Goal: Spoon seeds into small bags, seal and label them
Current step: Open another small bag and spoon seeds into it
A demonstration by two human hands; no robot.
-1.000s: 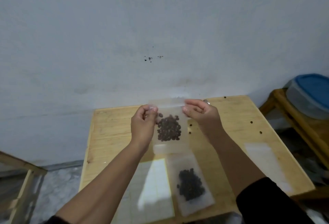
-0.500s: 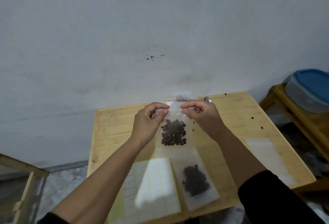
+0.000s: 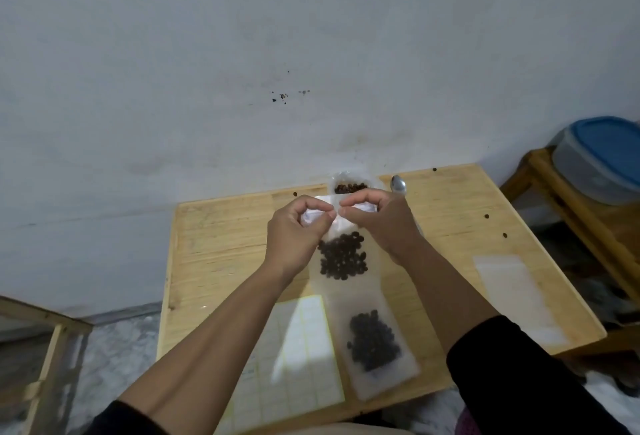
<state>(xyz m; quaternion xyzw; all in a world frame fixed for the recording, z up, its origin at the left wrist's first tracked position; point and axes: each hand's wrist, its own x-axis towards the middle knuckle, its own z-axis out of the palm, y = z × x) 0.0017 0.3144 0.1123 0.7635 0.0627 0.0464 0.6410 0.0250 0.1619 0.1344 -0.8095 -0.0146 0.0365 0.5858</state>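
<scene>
A small clear bag (image 3: 343,258) with dark seeds hangs above the wooden table (image 3: 225,244). My left hand (image 3: 298,234) and my right hand (image 3: 381,223) pinch its top strip, fingertips almost touching at the middle. A second seed-filled bag (image 3: 374,341) lies flat on the table below it. To its left lies a sheet of white labels (image 3: 298,358). Behind my hands stands an open bag of brown seeds (image 3: 349,187), with a metal spoon (image 3: 398,185) beside it. An empty bag (image 3: 516,296) lies at the table's right.
A few loose seeds (image 3: 486,216) lie scattered on the right of the table. A blue-lidded plastic container (image 3: 602,157) sits on a wooden stand at the far right. A wooden frame (image 3: 41,341) stands at the lower left. A white wall rises directly behind the table.
My two hands have slid together along the bag's top strip, from its corners toward the middle. The bag has come slightly lower and the open seed bag behind it now shows.
</scene>
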